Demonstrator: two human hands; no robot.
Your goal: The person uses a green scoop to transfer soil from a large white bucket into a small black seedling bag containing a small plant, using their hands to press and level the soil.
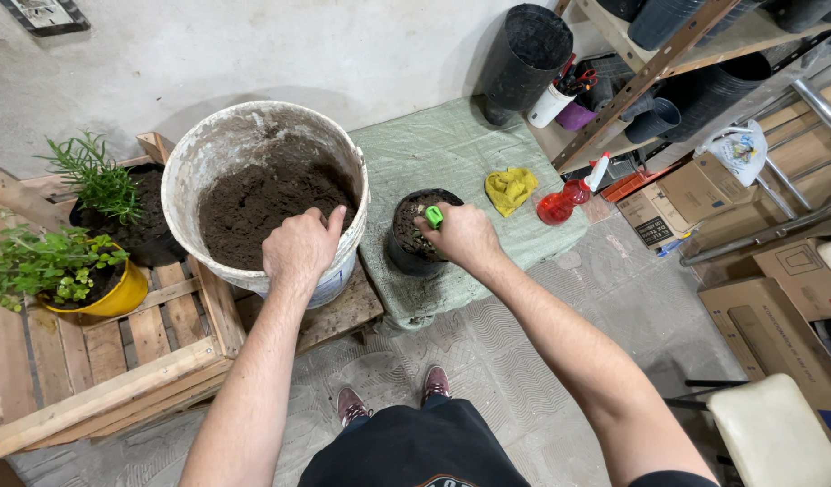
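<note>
My left hand [300,248] grips the near rim of a large white bucket [212,149] half full of dark soil [253,203]. Closed around a tool with a green handle [433,216], my right hand [465,236] hovers over a small black pot [399,257] that holds soil. The pot stands on a low surface covered with a pale green cloth [433,153]. The tool's working end is hidden inside the pot.
A wooden crate [100,361] at left holds a yellow potted plant [118,293] and a black potted herb [154,239]. On the cloth lie a yellow rag [510,188] and a red spray bottle [564,200]. Shelves with black pots and cardboard boxes [785,298] fill the right.
</note>
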